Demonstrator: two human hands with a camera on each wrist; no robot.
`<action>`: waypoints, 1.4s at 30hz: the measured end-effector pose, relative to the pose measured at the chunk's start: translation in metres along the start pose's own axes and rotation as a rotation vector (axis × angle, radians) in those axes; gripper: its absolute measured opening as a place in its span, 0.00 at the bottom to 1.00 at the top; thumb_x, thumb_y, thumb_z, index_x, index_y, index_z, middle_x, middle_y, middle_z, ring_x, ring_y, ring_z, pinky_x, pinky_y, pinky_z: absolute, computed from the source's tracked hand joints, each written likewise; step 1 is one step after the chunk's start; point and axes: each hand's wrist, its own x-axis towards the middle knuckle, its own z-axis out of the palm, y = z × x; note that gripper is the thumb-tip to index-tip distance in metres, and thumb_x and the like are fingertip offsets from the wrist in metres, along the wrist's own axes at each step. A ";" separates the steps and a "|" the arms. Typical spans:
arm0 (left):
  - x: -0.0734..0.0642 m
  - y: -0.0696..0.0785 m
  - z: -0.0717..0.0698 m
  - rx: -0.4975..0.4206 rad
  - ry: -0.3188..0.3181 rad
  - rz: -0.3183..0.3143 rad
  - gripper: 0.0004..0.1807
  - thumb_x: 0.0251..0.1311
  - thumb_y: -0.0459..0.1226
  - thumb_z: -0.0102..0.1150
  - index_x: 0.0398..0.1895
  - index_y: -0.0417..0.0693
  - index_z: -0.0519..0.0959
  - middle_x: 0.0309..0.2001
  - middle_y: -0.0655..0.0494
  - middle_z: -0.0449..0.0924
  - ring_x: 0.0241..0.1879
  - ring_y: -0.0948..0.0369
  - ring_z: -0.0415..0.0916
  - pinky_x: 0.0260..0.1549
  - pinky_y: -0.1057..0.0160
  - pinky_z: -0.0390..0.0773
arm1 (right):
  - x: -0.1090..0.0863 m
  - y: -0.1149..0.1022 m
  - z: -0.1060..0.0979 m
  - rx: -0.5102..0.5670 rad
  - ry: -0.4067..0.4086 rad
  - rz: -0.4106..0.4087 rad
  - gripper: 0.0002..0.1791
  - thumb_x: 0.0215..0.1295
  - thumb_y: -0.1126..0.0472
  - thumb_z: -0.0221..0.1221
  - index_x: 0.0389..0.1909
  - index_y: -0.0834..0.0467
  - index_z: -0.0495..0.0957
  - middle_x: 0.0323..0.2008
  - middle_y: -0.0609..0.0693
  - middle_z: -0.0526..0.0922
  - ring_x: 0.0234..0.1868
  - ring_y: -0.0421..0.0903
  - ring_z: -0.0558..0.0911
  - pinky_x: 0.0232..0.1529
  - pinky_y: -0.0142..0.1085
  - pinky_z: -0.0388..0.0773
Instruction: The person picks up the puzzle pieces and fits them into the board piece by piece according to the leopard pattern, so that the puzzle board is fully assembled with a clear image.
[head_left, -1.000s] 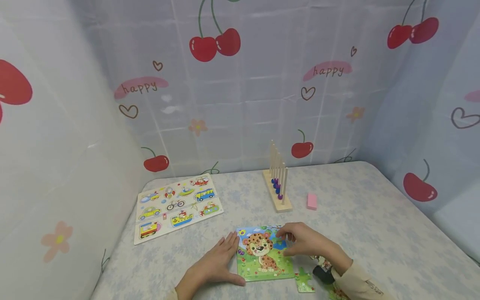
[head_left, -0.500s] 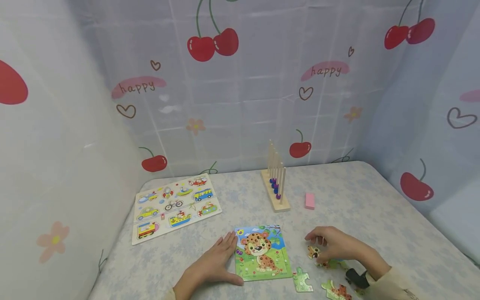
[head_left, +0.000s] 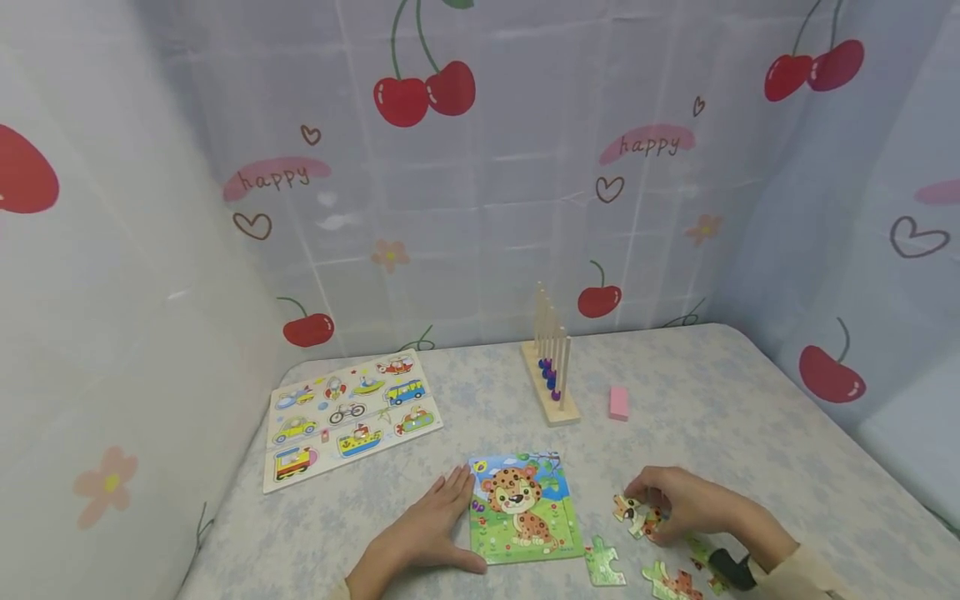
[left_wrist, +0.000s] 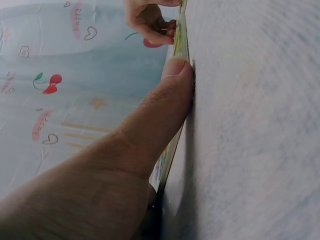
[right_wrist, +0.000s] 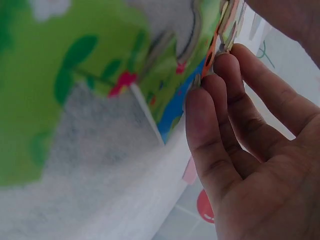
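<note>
The jigsaw board (head_left: 516,533), a picture of a spotted leopard cub on grass, lies flat before me. Along its left side rests my left hand (head_left: 435,529), fingers extended and thumb at the near corner; the left wrist view shows the thumb (left_wrist: 175,82) against the board's edge. To the board's right, my right hand (head_left: 690,500) pinches an orange spotted puzzle piece (head_left: 652,521) with bent fingers, its thumb side partly hidden. Just left of those fingers is a puzzle piece (head_left: 628,512) with part of a cub's face. In the right wrist view the fingertips (right_wrist: 200,107) meet the piece edges.
Loose puzzle pieces include a green one (head_left: 603,562) by the board's near right corner and a green-and-orange one (head_left: 671,582). Farther back stand a wooden peg rack (head_left: 561,410) with beads and a pink block (head_left: 618,403). A vehicle puzzle board (head_left: 318,450) lies at left.
My right hand has left the board's upper right side, moved right to the loose pieces, and closed its fingers on one. My left hand stays along the board.
</note>
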 end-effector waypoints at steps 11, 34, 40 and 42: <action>-0.001 0.001 0.000 0.012 0.006 0.000 0.67 0.42 0.70 0.63 0.77 0.39 0.49 0.78 0.43 0.43 0.78 0.50 0.42 0.76 0.48 0.49 | 0.004 0.001 0.004 0.001 0.029 0.023 0.26 0.48 0.58 0.74 0.49 0.60 0.79 0.30 0.46 0.78 0.25 0.34 0.71 0.24 0.31 0.70; 0.000 0.000 0.001 0.017 0.003 -0.001 0.67 0.42 0.71 0.62 0.77 0.39 0.49 0.79 0.44 0.42 0.78 0.51 0.41 0.76 0.48 0.48 | 0.005 0.003 0.003 -0.011 0.060 -0.045 0.20 0.50 0.58 0.72 0.45 0.59 0.82 0.31 0.46 0.80 0.28 0.34 0.76 0.27 0.30 0.76; 0.000 0.000 0.002 0.025 0.007 0.003 0.67 0.42 0.72 0.62 0.77 0.40 0.48 0.79 0.44 0.41 0.78 0.50 0.41 0.76 0.48 0.49 | 0.009 0.001 0.002 -0.053 0.115 -0.034 0.22 0.49 0.56 0.73 0.45 0.60 0.81 0.28 0.44 0.80 0.26 0.32 0.76 0.26 0.30 0.77; 0.000 0.000 0.002 0.021 0.008 0.003 0.67 0.42 0.71 0.62 0.77 0.39 0.48 0.79 0.44 0.41 0.78 0.50 0.41 0.76 0.48 0.49 | 0.010 0.001 0.001 -0.078 0.137 -0.035 0.23 0.48 0.55 0.74 0.44 0.60 0.81 0.27 0.43 0.80 0.26 0.32 0.76 0.26 0.30 0.77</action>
